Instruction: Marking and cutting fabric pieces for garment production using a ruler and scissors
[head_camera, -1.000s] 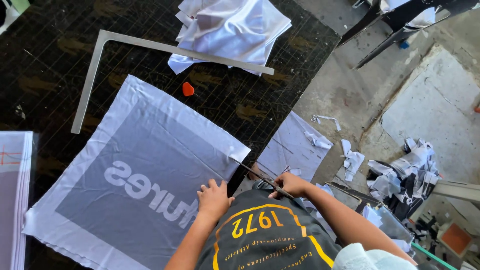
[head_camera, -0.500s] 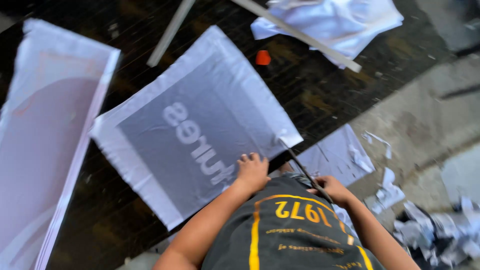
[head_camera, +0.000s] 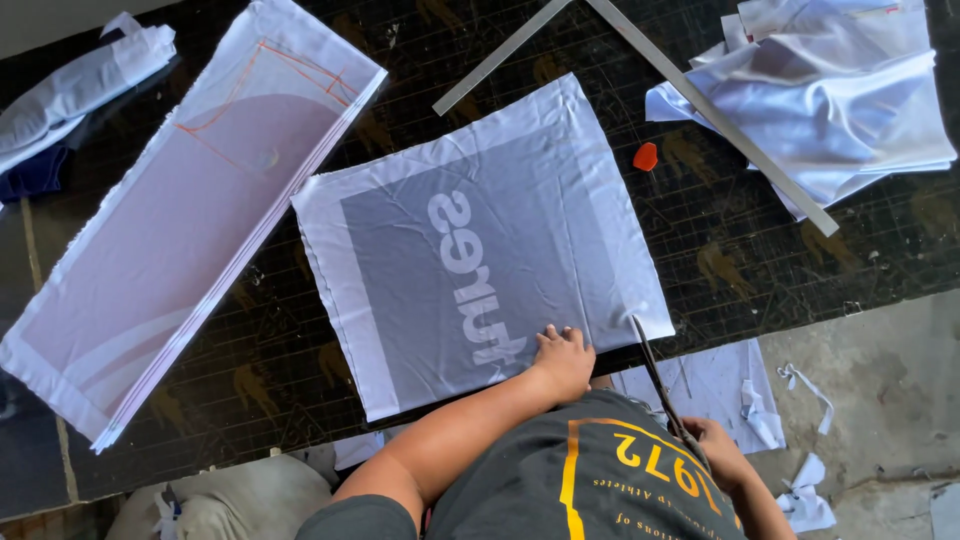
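Note:
A square piece of pale fabric (head_camera: 480, 240) with a grey printed panel and mirrored white lettering lies flat on the dark cutting mat (head_camera: 300, 350). My left hand (head_camera: 562, 360) presses flat on its near edge, fingers spread. My right hand (head_camera: 715, 450) grips a pair of long scissors (head_camera: 655, 375) whose blades point at the fabric's near right corner. My dark shirt with yellow print fills the bottom of the view.
A long stack of pale fabric (head_camera: 180, 210) with orange chalk lines lies at the left. A metal L-square ruler (head_camera: 700, 100) and a small red chalk (head_camera: 646, 156) sit beyond the square piece. Crumpled white cloth (head_camera: 830, 90) is at the top right. Offcuts (head_camera: 790, 440) litter the concrete floor.
The view has swung left, bringing the long fabric stack fully into sight. My left hand stays on the fabric's near edge and my right hand keeps the scissors by the corner.

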